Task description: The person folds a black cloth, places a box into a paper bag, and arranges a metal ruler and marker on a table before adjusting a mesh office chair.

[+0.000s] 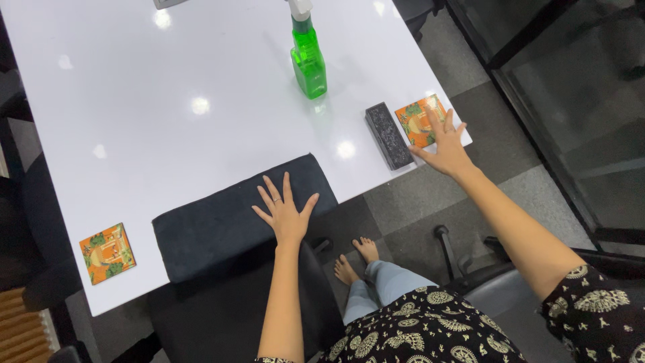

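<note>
My left hand lies flat, fingers spread, on a dark blue folded cloth at the near edge of the white table. My right hand reaches to the table's right corner, its fingertips resting on an orange patterned square coaster. A black rectangular box lies just left of that coaster. Neither hand grips anything.
A green spray bottle stands upright at the back middle. A second orange patterned coaster sits at the near left corner. A dark chair stands under the table edge. My bare feet rest on grey carpet.
</note>
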